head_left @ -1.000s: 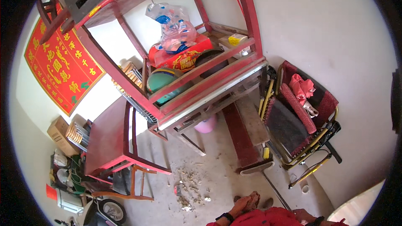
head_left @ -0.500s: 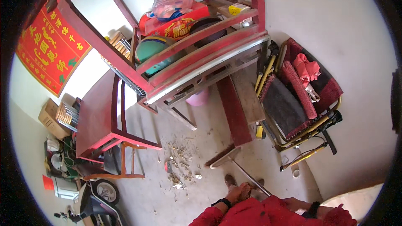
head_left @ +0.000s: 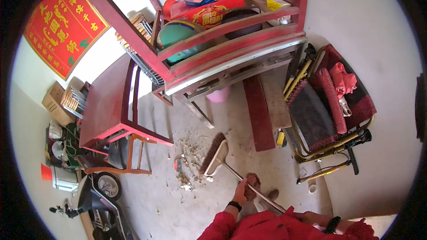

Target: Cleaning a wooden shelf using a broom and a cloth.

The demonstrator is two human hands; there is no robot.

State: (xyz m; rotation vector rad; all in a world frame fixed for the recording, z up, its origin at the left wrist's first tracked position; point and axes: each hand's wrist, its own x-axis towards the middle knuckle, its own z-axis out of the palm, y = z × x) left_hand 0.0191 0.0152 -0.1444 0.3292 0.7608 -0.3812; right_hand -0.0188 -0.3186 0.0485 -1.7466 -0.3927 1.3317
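Note:
A broom [head_left: 218,157] with a pale head and dark reddish bristles stands tilted on the floor, beside the right edge of a debris pile [head_left: 191,151]. My left hand [head_left: 240,192] is closed around the lower part of its metal handle. The handle runs back toward my red clothing, where its upper end is hidden. Close to that end is my right hand [head_left: 307,217], its fingers covered by the red cloth. A small red object [head_left: 178,165] and whitish scraps lie among the debris. Both wrists wear dark bands.
A red wooden table [head_left: 104,102] and a brown chair [head_left: 133,155] stand left, above a parked scooter [head_left: 104,200]. Ahead, a red frame [head_left: 235,58] holds a green ball [head_left: 178,38] and bags. Planks [head_left: 260,115] lean beneath it. On the right is a folded wheeled chair [head_left: 329,106].
The broom head has swung left and farther away, from beside the planks to the debris edge. My left hand has moved forward and left with the handle. The view has shifted slightly.

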